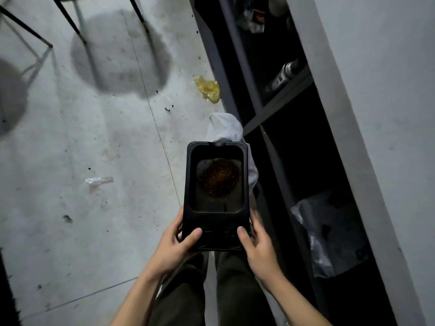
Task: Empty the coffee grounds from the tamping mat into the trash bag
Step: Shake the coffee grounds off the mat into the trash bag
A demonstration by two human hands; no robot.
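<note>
I hold a black rectangular tamping mat (217, 222) level in front of me, over the floor. A round patch of brown coffee grounds (220, 177) lies in its recessed well. My left hand (175, 248) grips the mat's near left corner, thumb on top. My right hand (257, 245) grips the near right corner the same way. A white trash bag (227, 127) sits on the floor just beyond the mat's far edge, partly hidden behind it. Its opening cannot be made out.
A dark shelving unit (261, 109) runs along the right, with a bottle (283, 75) and a grey plastic bag (329, 234) on its shelves. A yellow crumpled wrapper (208, 89) and a clear plastic scrap (98, 180) lie on the stained concrete floor. Stool legs (68, 21) stand top left.
</note>
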